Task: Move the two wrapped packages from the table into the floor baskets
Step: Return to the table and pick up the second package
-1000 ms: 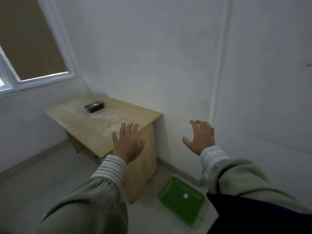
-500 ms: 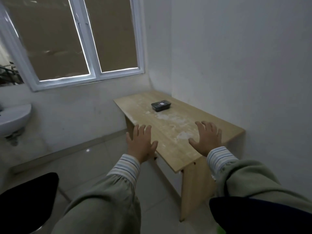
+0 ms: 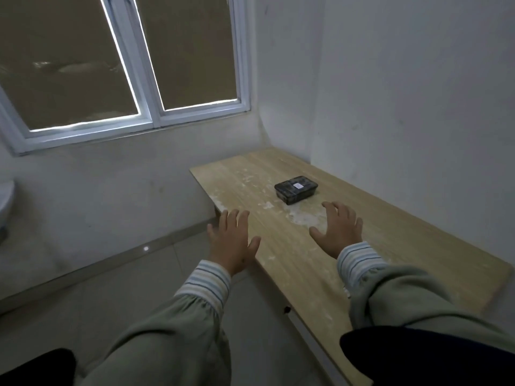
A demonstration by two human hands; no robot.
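One dark wrapped package [image 3: 296,189] with a small white label lies on the light wooden table [image 3: 395,246], toward its far end near the wall corner. My right hand [image 3: 338,228] hovers open over the tabletop, fingers spread, a short way in front of the package. At the table's left edge my left hand [image 3: 232,240] is also open and holds nothing. Only one package shows, and no basket is in view.
A white-framed window [image 3: 150,101] fills the far wall. White walls close in the table's back and right sides. A white basin's edge [image 3: 5,193] shows at far left. A dark object [image 3: 36,369] sits at the bottom left on the tiled floor.
My view has swung left from the green floor basket toward the table and window. Both open hands have come nearer the package; the basket has left the view.
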